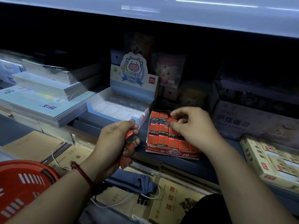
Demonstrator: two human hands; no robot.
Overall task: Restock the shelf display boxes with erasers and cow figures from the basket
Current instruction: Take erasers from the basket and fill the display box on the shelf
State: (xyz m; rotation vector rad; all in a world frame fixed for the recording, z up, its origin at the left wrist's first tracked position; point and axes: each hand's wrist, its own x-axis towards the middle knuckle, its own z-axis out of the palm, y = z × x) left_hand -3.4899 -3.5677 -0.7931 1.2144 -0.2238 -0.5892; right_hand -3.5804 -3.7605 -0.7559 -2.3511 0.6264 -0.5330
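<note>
Erasers: red wrappers marked 2B, packed in rows in the red display box, which sits on the shelf right under your right hand.
Left hand: curled tight round a handful of red erasers, held in the air just left of the red display box.
Right hand: fingers bent over the back right corner of that box, thumb and forefinger pinching one eraser; blur hides the finer detail.
Cow box: pale blue with a "Lucky Cow" header card, beyond your left hand and just left of the red display box. What lies in its tray is too faint to tell.
Basket: red, low beside your left forearm.
Wrist cord: dark red, round your left wrist.
Pouch: blue, below your left hand, lying on brown notebooks.
Paper stacks: wrapped, piled well to the left of your left hand.
Beige boxes: stacked to the right of your right forearm.
</note>
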